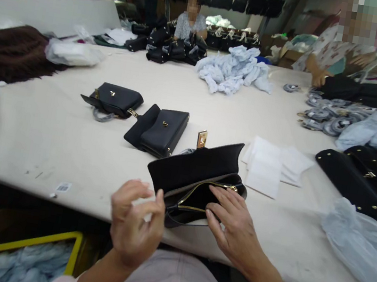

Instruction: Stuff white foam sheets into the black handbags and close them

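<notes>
A black handbag (194,170) stands at the table's near edge, its flap thrown back and a gold clasp plate (202,139) showing beyond it. Its gold-toothed zipper (194,194) is undone, exposing the dark inside. My right hand (233,219) grips the bag's right side at the opening, with fingertips over the zipper edge. Left of the bag, my left hand (137,223) is raised, fingers loosely bent and apart with nothing seen in them. Farther back lie a second black handbag (165,130) with its flap extended and a third black handbag (119,100).
White sheets (265,167) lie right of the bag. Black bags (372,179), grey straps (335,116) and bluish wrapping (368,246) crowd the right side. A yellow-rimmed crate (74,249) stands below the front edge. Two co-workers (189,24) are across the table.
</notes>
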Tool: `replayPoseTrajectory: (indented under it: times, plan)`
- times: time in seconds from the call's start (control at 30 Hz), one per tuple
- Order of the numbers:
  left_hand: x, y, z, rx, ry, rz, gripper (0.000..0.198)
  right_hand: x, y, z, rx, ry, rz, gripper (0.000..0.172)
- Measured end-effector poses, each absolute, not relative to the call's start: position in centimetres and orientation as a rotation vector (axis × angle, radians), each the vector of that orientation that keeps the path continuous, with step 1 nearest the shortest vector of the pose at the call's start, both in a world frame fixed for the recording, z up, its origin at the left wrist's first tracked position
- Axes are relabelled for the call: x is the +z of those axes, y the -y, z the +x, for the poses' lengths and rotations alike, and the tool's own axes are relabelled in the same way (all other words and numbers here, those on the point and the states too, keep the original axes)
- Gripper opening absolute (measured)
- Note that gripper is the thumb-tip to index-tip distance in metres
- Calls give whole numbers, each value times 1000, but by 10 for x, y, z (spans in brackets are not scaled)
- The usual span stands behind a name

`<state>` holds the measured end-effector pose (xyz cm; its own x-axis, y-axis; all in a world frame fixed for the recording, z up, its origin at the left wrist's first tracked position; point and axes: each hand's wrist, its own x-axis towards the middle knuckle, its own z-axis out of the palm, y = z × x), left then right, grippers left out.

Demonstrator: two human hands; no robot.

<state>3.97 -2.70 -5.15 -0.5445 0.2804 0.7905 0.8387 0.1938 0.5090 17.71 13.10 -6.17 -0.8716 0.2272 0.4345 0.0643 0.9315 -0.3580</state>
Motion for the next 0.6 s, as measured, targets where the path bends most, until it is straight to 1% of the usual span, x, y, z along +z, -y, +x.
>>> replayPoseTrajectory:
  times: [0.07, 0.13, 0.23, 0.3, 0.37, 0.4, 0.47, 0.5, 0.53, 0.6]
  plan:
    - [-49, 19, 48, -1209, 1995, -1448, 28, -62, -128, 176, 464, 2600, -222, 15]
    - [-51, 7, 49, -1074, 2159, -1687, 35, -60, -123, 177, 487, 2586, -242, 15]
    - [-53, -10, 43, -835, 2372, -1797, 27, -51, -118, 183, 617, 2552, -255, 16]
    - [-54, -16, 39, -702, 2400, -1845, 28, -46, -128, 190, 816, 2462, -328, 17]
    - [-57, -17, 34, -649, 2377, -1859, 34, -45, -156, 199, 950, 2277, -586, 21]
    - [-59, -16, 32, -660, 2359, -1857, 38, -47, -176, 203, 942, 2177, -791, 24]
    - [-65, -14, 28, -718, 2346, -1833, 46, -59, -223, 210, 779, 2015, -1240, 30]
    - [-68, -13, 26, -746, 2346, -1821, 49, -68, -247, 212, 721, 1988, -1378, 32]
    - [-71, -12, 24, -770, 2343, -1820, 50, -78, -269, 212, 682, 1976, -1471, 39]
    - [-75, -11, 23, -800, 2338, -1815, 51, -99, -301, 209, 634, 1972, -1603, 68]
